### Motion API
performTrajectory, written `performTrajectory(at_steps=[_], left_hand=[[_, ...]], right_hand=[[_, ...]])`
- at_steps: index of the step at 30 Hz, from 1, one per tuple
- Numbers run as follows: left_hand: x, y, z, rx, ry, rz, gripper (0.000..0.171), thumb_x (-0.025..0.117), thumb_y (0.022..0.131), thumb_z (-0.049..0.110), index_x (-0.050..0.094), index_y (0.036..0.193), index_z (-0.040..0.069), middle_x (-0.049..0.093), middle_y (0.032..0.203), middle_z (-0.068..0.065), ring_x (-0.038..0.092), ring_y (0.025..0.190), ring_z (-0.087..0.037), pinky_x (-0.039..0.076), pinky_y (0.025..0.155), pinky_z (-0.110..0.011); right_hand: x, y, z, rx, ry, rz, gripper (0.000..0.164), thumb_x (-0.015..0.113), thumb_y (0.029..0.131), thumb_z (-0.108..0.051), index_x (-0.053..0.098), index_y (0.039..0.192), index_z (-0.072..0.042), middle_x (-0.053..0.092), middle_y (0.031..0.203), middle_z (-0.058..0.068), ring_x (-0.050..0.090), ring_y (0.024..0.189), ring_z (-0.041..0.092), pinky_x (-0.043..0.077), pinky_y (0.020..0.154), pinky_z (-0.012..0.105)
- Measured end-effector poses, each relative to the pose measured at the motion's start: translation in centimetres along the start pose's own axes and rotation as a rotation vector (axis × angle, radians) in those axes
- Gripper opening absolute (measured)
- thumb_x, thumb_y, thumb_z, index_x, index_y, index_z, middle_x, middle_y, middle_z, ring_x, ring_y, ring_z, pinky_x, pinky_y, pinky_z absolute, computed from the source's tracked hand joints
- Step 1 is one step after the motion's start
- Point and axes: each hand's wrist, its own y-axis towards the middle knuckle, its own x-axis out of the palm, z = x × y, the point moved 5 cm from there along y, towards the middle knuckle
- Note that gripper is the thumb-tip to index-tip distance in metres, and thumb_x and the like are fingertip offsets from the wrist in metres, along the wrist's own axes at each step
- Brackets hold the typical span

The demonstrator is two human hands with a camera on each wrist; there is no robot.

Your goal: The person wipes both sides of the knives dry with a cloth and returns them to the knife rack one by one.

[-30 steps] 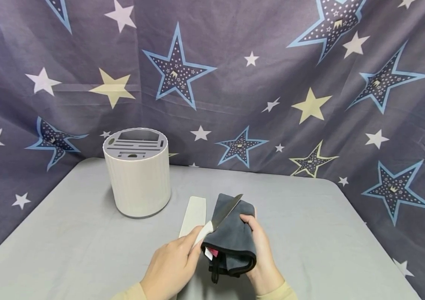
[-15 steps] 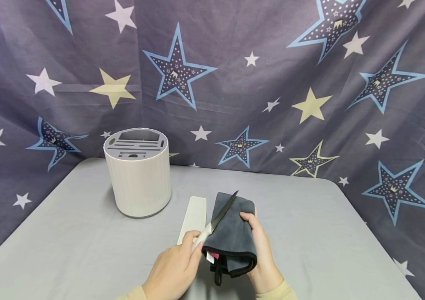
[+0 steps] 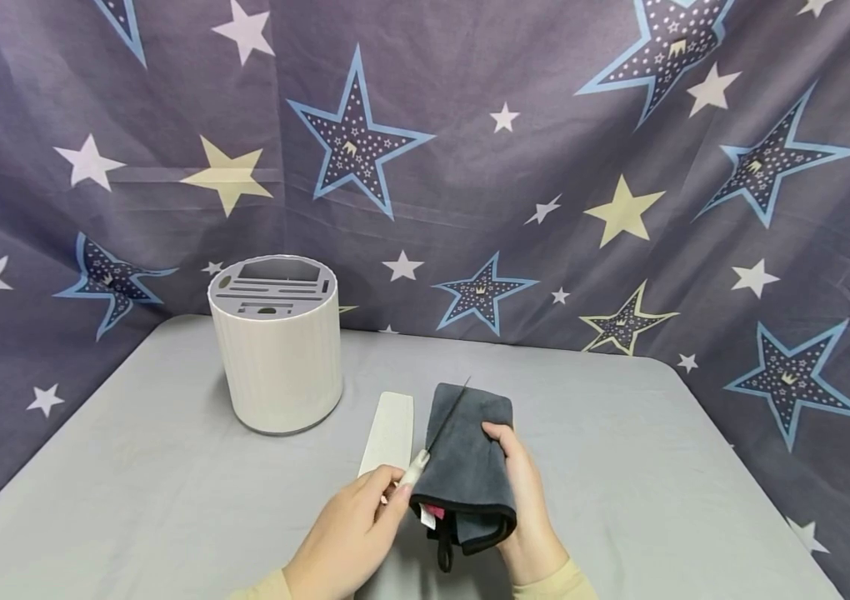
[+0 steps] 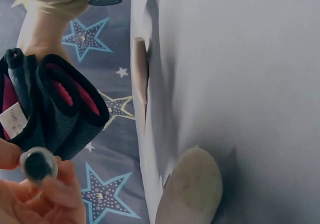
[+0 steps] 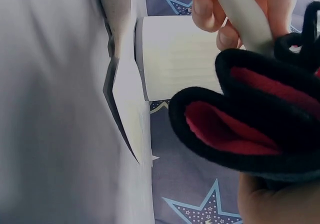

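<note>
My left hand (image 3: 346, 533) grips a knife (image 3: 416, 468) by its white handle, whose round butt end faces the left wrist view. The dark blade, seen nearly edge-on in the head view, slants up and away along the left part of a folded grey cloth (image 3: 470, 450). My right hand (image 3: 528, 508) holds that cloth from its right side, thumb on top and the other fingers hidden beneath. Black trim borders the cloth (image 5: 230, 129), and its inner folds show red in the right wrist view. A white label and a black loop hang at its near edge.
A flat white piece (image 3: 389, 433) lies on the grey-covered table (image 3: 657, 483), partly hidden behind my left hand. Farther back on the left stands a round cream knife block (image 3: 275, 375) with a slotted grey top. A star-patterned curtain (image 3: 470, 167) hangs behind the table.
The knife has turned from showing the flat of its blade to nearly edge-on, its tip shifting slightly left. The cloth has moved a little to the right, with my left fingers still on the handle.
</note>
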Motion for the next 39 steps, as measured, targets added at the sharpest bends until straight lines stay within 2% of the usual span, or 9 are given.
performTrajectory(at_steps=[6, 14, 21, 23, 26, 30, 34, 37, 39], left_hand=[[-0.2, 0.1, 0.1, 0.014, -0.094, 0.005, 0.009, 0.058, 0.1, 0.024, 0.065, 0.101, 0.018, 0.054, 0.082, 0.013, 0.049, 0.072, 0.002, 0.046, 0.065, -0.019], [-0.5, 0.3, 0.0, -0.071, -0.159, -0.026, 0.018, 0.061, 0.098, 0.033, 0.064, 0.102, 0.015, 0.055, 0.085, 0.008, 0.049, 0.075, 0.0, 0.046, 0.067, -0.021], [-0.3, 0.4, 0.0, -0.156, -0.27, -0.095, 0.03, 0.06, 0.099, 0.037, 0.062, 0.105, 0.007, 0.051, 0.084, -0.002, 0.053, 0.061, -0.007, 0.051, 0.04, -0.029], [-0.3, 0.4, 0.0, -0.174, -0.289, -0.106, 0.033, 0.06, 0.098, 0.038, 0.062, 0.106, 0.006, 0.051, 0.084, -0.004, 0.053, 0.055, -0.009, 0.05, 0.038, -0.032], [-0.3, 0.5, 0.0, -0.188, -0.303, -0.102, 0.035, 0.061, 0.098, 0.039, 0.062, 0.107, 0.005, 0.052, 0.084, -0.004, 0.053, 0.053, -0.01, 0.05, 0.038, -0.033], [-0.3, 0.7, 0.0, -0.197, -0.321, -0.071, 0.037, 0.063, 0.097, 0.039, 0.063, 0.11, 0.005, 0.052, 0.087, -0.004, 0.053, 0.057, -0.009, 0.05, 0.038, -0.032], [-0.4, 1.0, -0.1, -0.194, -0.33, -0.02, 0.04, 0.065, 0.096, 0.039, 0.064, 0.114, 0.003, 0.054, 0.088, -0.004, 0.053, 0.06, -0.007, 0.049, 0.037, -0.03], [-0.5, 1.2, -0.1, -0.197, -0.326, 0.001, 0.043, 0.065, 0.095, 0.039, 0.063, 0.118, 0.003, 0.055, 0.089, -0.004, 0.054, 0.06, -0.006, 0.049, 0.038, -0.028], [-0.5, 1.3, -0.2, -0.197, -0.322, 0.005, 0.045, 0.064, 0.095, 0.04, 0.063, 0.12, 0.002, 0.056, 0.091, -0.005, 0.054, 0.059, -0.007, 0.05, 0.039, -0.027]], right_hand=[[-0.3, -0.1, -0.5, -0.071, -0.054, 0.059, 0.061, 0.047, 0.102, -0.029, 0.023, 0.155, -0.013, 0.052, 0.125, 0.002, 0.062, 0.096, 0.011, 0.053, 0.084, 0.025], [-0.4, 0.2, -0.8, -0.156, -0.147, 0.118, 0.047, 0.048, 0.1, -0.025, 0.04, 0.145, -0.014, 0.051, 0.118, 0.001, 0.058, 0.095, 0.014, 0.051, 0.084, 0.027], [0.2, 0.3, -0.7, -0.225, -0.214, 0.158, 0.044, 0.05, 0.1, -0.021, 0.045, 0.142, -0.01, 0.052, 0.125, 0.006, 0.056, 0.104, 0.02, 0.05, 0.087, 0.03], [0.5, 0.3, -0.6, -0.244, -0.23, 0.15, 0.054, 0.05, 0.1, -0.021, 0.036, 0.15, -0.008, 0.041, 0.147, 0.011, 0.049, 0.123, 0.023, 0.047, 0.095, 0.032], [0.8, 0.2, -0.4, -0.272, -0.248, 0.141, 0.061, 0.051, 0.099, -0.019, 0.029, 0.154, -0.006, 0.01, 0.166, 0.009, 0.019, 0.15, 0.027, 0.033, 0.115, 0.038], [1.1, 0.0, 0.0, -0.308, -0.277, 0.155, 0.049, 0.054, 0.097, -0.017, 0.046, 0.143, -0.001, -0.011, 0.166, -0.001, -0.009, 0.154, 0.023, 0.027, 0.119, 0.039], [1.4, -0.2, 0.4, -0.326, -0.299, 0.167, 0.038, 0.056, 0.097, -0.017, 0.057, 0.132, -0.005, -0.01, 0.165, -0.007, 0.024, 0.145, 0.022, 0.047, 0.097, 0.027], [1.8, -0.4, 0.7, -0.319, -0.296, 0.167, 0.036, 0.057, 0.096, -0.017, 0.058, 0.13, -0.007, 0.033, 0.156, 0.004, 0.056, 0.111, 0.019, 0.053, 0.079, 0.026], [2.1, -0.4, 0.9, -0.306, -0.295, 0.162, 0.034, 0.057, 0.096, -0.018, 0.058, 0.129, -0.008, 0.056, 0.13, 0.006, 0.063, 0.088, 0.017, 0.054, 0.074, 0.028]])
